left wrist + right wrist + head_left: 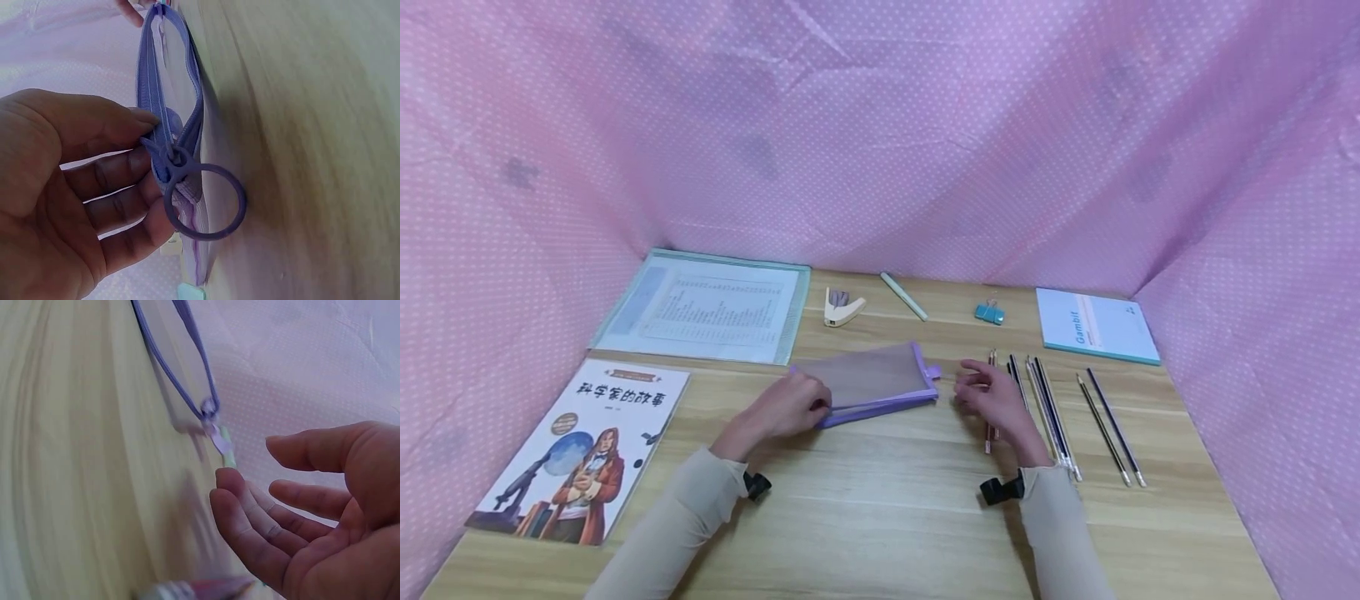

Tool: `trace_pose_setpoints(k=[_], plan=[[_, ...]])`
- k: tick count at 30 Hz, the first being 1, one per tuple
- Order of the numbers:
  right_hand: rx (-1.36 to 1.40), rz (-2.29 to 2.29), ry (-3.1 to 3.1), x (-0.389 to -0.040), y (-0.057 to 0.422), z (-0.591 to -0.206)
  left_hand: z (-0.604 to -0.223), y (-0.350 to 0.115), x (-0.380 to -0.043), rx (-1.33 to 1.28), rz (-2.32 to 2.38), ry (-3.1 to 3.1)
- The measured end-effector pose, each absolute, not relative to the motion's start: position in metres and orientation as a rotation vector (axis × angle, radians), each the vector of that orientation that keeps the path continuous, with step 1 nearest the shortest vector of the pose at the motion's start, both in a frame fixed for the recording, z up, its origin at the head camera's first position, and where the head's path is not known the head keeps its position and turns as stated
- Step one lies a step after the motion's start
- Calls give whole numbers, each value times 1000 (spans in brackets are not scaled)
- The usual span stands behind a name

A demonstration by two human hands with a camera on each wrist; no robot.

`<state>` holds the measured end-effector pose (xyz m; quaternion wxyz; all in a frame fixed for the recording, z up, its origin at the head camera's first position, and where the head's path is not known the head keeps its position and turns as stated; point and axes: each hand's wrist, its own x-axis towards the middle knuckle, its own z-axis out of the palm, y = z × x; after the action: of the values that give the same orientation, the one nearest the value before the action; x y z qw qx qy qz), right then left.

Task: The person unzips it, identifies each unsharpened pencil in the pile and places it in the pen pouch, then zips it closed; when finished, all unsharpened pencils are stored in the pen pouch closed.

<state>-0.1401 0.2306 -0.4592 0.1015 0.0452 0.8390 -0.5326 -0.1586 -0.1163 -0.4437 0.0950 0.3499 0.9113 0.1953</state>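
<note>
A purple-edged mesh zip pouch (872, 377) lies on the table with its zipper side toward me, its mouth parted in the left wrist view. My left hand (792, 404) pinches the pouch's left end between thumb and fingers. Beside those fingers hangs a purple zipper-pull ring (239, 212). Just off the pouch's right end, near its small purple tab (933, 372), my right hand (996, 400) hovers with loosely bent fingers and nothing in them. Under and beside this hand lie pencils (1048, 408), partly hidden by it.
Two more pencils (1105, 429) lie further right. Along the back are a stapler (844, 310), a pale green pen (904, 297), a teal binder clip (990, 313) and a notebook (1097, 325). A document folder (707, 308) and a picture-covered book (580, 454) occupy the left.
</note>
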Motion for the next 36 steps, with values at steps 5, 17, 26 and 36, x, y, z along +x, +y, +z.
trace_pose_setpoints(k=[5, 17, 26, 36], plan=[[136, -1498, 2562, -132, 250, -452, -445, -115, -156, 1027, 630, 2702], [201, -1541, 2582, -113, 302, -441, -451, -109, -153, 1000, 746, 2727], [255, -1513, 2670, -97, 344, -437, -452, -102, -149, 893, 853, 2706], [357, -1372, 2802, -85, 394, -433, -451, -97, -145, 727, 973, 2696]])
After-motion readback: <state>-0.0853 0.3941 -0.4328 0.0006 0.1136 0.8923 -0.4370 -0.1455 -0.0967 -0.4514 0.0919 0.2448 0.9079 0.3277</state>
